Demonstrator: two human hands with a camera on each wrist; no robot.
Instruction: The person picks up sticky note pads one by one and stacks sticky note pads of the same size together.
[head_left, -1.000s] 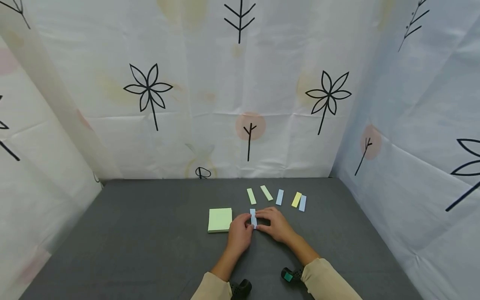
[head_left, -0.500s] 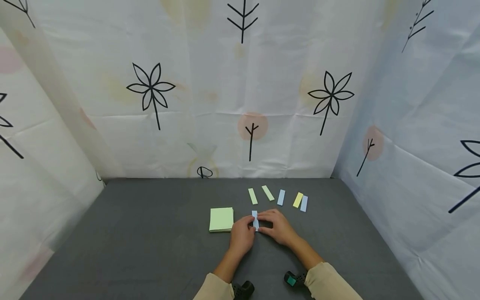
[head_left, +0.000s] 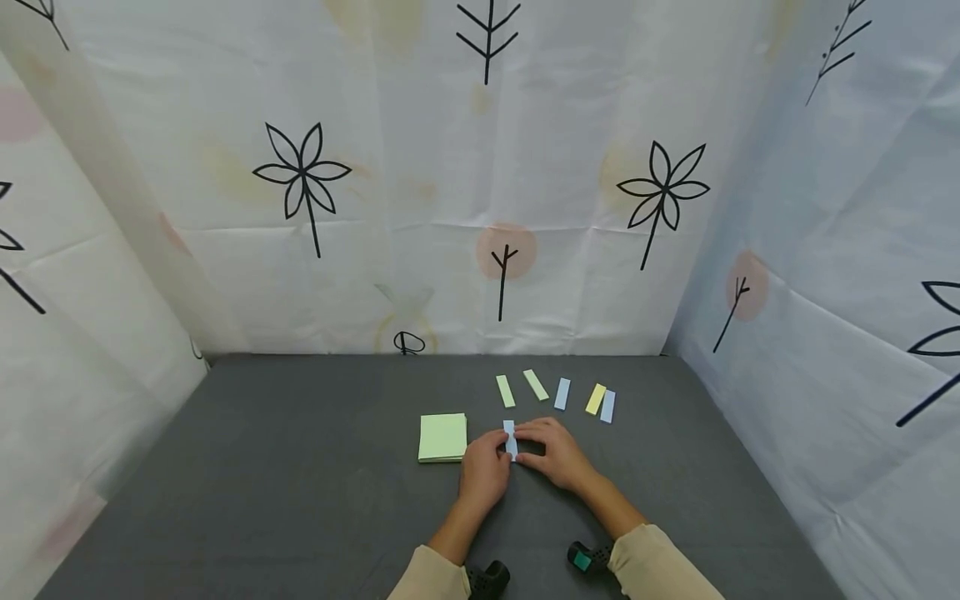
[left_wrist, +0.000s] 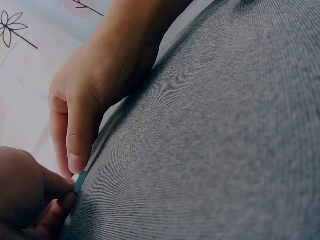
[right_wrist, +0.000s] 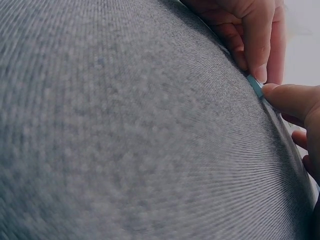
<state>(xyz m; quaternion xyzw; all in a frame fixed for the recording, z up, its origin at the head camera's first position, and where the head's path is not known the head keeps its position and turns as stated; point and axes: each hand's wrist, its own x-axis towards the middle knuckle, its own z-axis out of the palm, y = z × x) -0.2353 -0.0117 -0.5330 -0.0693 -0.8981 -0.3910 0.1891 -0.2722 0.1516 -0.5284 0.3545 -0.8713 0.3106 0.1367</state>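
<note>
A narrow blue sticky tab (head_left: 510,429) lies upright in the head view on the grey table, between both hands. From its left side my left hand (head_left: 483,473) holds its edge with thumb and fingers. My right hand (head_left: 553,454) holds the opposite edge, thumb near the lower end and fingers higher up. Fingertips cover part of both long edges. In the left wrist view the blue tab (left_wrist: 80,182) shows only as a thin sliver at the fingertips. The right wrist view shows the tab (right_wrist: 255,86) by the thumbs of both hands.
Left of the hands sits a square pale-green sticky-note pad (head_left: 442,437). Behind them are green tabs (head_left: 506,392), (head_left: 536,385), blue tabs (head_left: 562,394), (head_left: 607,407) and a yellow tab (head_left: 596,399). Patterned white cloth walls (head_left: 420,283) enclose the table (head_left: 285,500).
Over the second the hands and blue tab shift very slightly in the picture, along with the whole scene. Both hands keep the same hold on the tab.
</note>
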